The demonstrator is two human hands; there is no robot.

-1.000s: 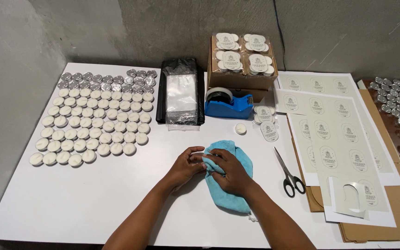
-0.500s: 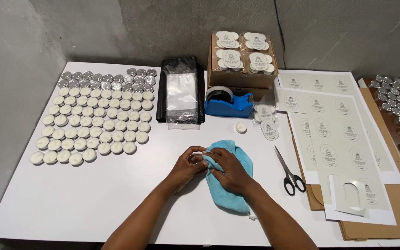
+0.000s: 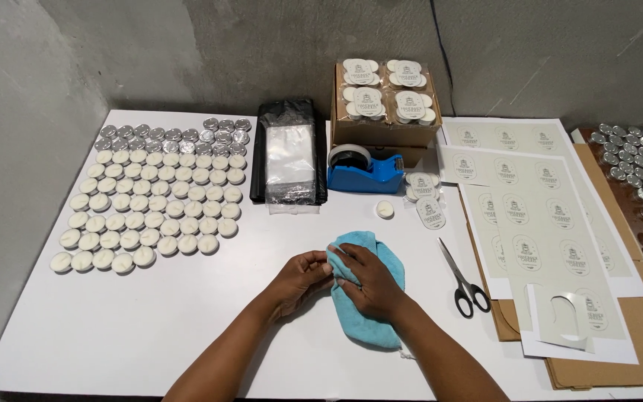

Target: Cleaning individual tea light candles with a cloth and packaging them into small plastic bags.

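A light blue cloth (image 3: 373, 320) lies on the white table (image 3: 150, 327) in front of me. My right hand (image 3: 366, 283) rests on the cloth and bunches its left upper corner in its fingers. My left hand (image 3: 301, 277) meets it at that corner with fingers curled; whatever it pinches is hidden by the fingers and the cloth fold. A single white tealight (image 3: 385, 209) sits loose just beyond the cloth.
Rows of white tealights (image 3: 150, 208) and silver cups (image 3: 173, 134) fill the left. Behind stand a black bag of clear sleeves (image 3: 289, 152), a blue tape dispenser (image 3: 366, 170) and a cardboard box of packed tealights (image 3: 385, 104). Scissors (image 3: 461, 283) and label sheets (image 3: 537, 223) lie right.
Both hands have stayed together at the cloth's corner, with the fingers shifting slightly. The view has tilted a little, so everything sits somewhat lower in the picture.
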